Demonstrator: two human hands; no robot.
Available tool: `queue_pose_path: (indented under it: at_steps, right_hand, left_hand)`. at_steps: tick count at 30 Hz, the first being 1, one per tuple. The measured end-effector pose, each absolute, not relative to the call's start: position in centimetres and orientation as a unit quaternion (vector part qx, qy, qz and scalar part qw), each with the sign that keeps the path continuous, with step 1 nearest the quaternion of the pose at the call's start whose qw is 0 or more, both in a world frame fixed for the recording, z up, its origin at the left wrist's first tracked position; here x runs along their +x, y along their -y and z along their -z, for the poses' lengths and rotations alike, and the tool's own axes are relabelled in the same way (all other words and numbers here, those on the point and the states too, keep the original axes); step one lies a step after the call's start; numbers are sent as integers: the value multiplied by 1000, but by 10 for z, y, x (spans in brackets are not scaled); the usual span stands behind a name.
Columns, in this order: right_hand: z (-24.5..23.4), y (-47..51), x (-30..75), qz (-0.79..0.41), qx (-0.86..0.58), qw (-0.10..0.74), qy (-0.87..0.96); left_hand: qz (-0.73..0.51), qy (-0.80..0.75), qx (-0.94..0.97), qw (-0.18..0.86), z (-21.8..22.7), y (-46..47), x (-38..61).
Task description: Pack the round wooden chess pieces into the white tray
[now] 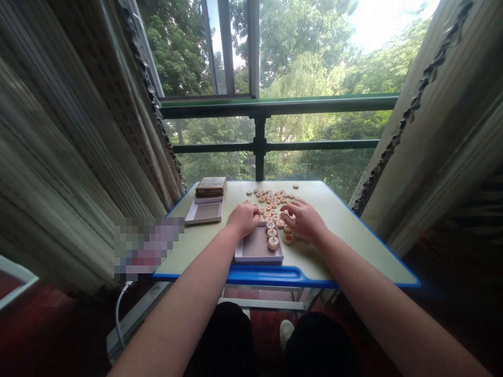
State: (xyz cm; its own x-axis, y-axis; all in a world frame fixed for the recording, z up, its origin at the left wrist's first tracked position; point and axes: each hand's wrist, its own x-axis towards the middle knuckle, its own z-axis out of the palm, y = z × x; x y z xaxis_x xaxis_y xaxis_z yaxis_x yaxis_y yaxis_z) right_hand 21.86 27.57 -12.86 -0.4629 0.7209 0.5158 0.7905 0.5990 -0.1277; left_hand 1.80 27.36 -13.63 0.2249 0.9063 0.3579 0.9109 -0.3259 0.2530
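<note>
Many round wooden Chinese chess pieces [274, 205] lie scattered over the middle and back of the table. In front of them sits a shallow box tray [251, 248]. Three pieces with dark characters, the nearest a chess piece [273, 242], form a row along the tray's right side. My left hand [244, 218] is over the tray's back left corner, its fingers curled together; what they hold, if anything, is hidden. To the right of the tray my right hand [304, 220] hovers low over several pieces, its fingers bent and apart, with the fingertips near or touching them.
On the table's [357, 241] back left stand a closed box [211, 185] and an open lid [204, 211]. A raised blue edge [263, 274] runs along the front. A blurred-out object [151, 248] is at the left edge, above a white cable [118, 319]. Curtains [78, 131] hang on both sides.
</note>
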Motion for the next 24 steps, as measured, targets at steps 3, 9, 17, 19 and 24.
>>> queue_pose_path:
  at_steps: [3, 9, 17, 19, 24]
  right_hand:
    - [132, -283, 218, 116, -501, 211, 832]
    - [133, -294, 221, 120, -523, 208, 818]
    - [136, -298, 222, 61, -493, 262, 828]
    - [126, -293, 223, 29, -457, 311, 833]
    - [89, -292, 232, -88, -469, 374, 795]
  left_hand:
    - [197, 593, -776, 89, 123, -274, 23]
    - [93, 584, -806, -31, 100, -301, 25]
    - [250, 569, -783, 20, 120, -315, 17]
    - [278, 557, -782, 11, 119, -315, 17]
    - [294, 550, -782, 13, 113, -309, 20]
